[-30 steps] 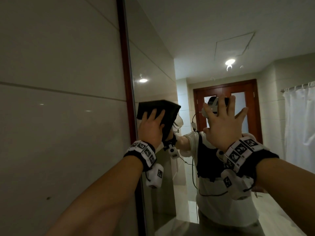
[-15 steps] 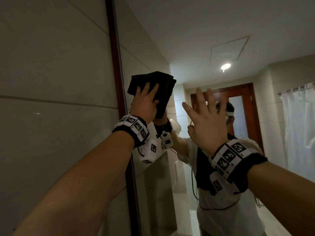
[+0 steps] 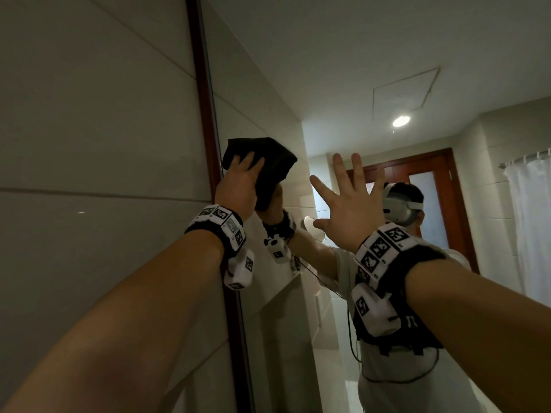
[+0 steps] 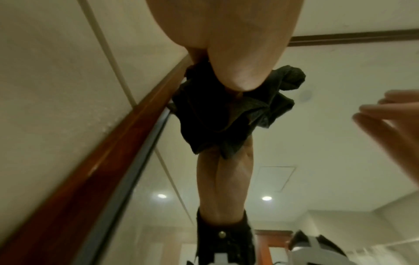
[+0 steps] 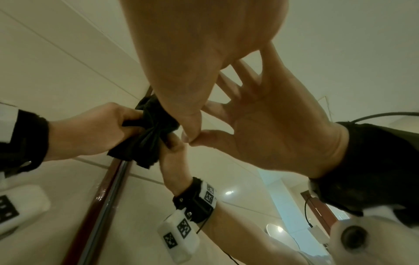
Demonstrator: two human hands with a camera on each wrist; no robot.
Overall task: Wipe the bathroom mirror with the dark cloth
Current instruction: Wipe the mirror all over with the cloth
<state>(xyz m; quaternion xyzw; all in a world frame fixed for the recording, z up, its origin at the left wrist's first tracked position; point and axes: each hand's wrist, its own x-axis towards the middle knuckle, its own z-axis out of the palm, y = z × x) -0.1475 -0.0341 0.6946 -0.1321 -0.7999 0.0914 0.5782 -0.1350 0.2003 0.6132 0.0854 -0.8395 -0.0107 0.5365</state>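
Note:
The dark cloth (image 3: 268, 165) is bunched against the bathroom mirror (image 3: 328, 70), right beside its red-brown wooden frame (image 3: 205, 114). My left hand (image 3: 238, 183) grips the cloth and holds it on the glass. The right wrist view shows its fingers and thumb curled round the cloth (image 5: 149, 136). From the left wrist, the cloth (image 4: 226, 116) hangs crumpled under the hand. My right hand (image 3: 348, 201) is to the right of it, fingers spread and holding nothing. Its thumb tip meets its own reflection on the glass in the right wrist view.
A tiled wall (image 3: 89, 129) lies left of the frame. The mirror reflects a person wearing a headset (image 3: 399, 207), a wooden door (image 3: 432, 174), a white shower curtain (image 3: 530, 222) and a ceiling light (image 3: 401, 121).
My left hand has carried the cloth upward along the mirror's left edge. My right hand has shifted a little to the left, and its fingers are spread wider.

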